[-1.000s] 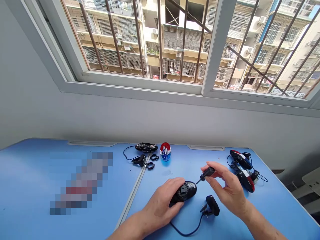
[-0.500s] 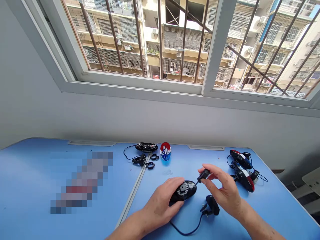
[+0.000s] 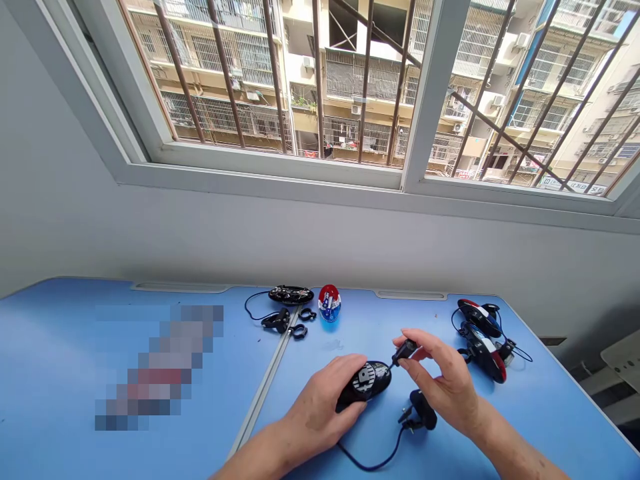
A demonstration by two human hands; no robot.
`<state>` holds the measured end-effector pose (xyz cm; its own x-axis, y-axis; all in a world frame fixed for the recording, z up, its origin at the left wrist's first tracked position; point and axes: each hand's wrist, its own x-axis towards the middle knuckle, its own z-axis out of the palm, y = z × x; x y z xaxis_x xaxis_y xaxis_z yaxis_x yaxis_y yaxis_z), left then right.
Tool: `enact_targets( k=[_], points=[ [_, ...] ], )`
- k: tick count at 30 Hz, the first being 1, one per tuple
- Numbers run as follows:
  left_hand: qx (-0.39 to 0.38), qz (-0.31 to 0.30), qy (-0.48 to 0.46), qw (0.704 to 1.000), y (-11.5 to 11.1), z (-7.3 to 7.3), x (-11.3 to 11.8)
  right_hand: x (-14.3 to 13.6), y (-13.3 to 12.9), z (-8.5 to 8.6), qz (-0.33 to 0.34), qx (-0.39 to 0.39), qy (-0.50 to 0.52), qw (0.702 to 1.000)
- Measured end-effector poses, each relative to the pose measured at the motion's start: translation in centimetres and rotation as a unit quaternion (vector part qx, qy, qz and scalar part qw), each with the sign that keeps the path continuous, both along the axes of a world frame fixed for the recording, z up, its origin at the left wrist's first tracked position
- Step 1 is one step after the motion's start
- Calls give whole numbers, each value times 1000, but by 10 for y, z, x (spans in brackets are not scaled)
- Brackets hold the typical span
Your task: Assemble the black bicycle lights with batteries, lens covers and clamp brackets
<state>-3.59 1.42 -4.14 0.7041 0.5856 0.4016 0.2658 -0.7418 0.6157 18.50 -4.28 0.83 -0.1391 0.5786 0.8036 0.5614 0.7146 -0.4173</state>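
Note:
My left hand (image 3: 327,400) is wrapped round a glossy black oval device (image 3: 373,379) with a white striped pattern on top. Between the thumb and fingers of my right hand (image 3: 443,380) is a small black screwdriver (image 3: 404,352), its thin shaft touching or very near the device's right end. Below my right hand a black clamp-like part (image 3: 423,410) lies on the blue table, and a black cable (image 3: 373,467) runs from it towards the underside of my left hand.
At the back lie another black oval device (image 3: 291,295), a black bracket (image 3: 277,320), two black rings (image 3: 299,331) and a red and blue egg-shaped container (image 3: 329,303). Red, white and black devices (image 3: 483,353) with cables lie at right. A blurred item (image 3: 165,367) is at left.
The whole view has shifted very slightly. Both hands keep the same hold on the device and the screwdriver, with almost no movement.

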Motion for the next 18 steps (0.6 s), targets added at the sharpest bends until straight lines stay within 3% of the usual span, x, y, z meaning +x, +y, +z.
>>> enact_targets(
  k=[18],
  points=[
    [7,-8,-8,1000,-1,3,2,0,3,-2,-11,17,-20,1000]
  ],
)
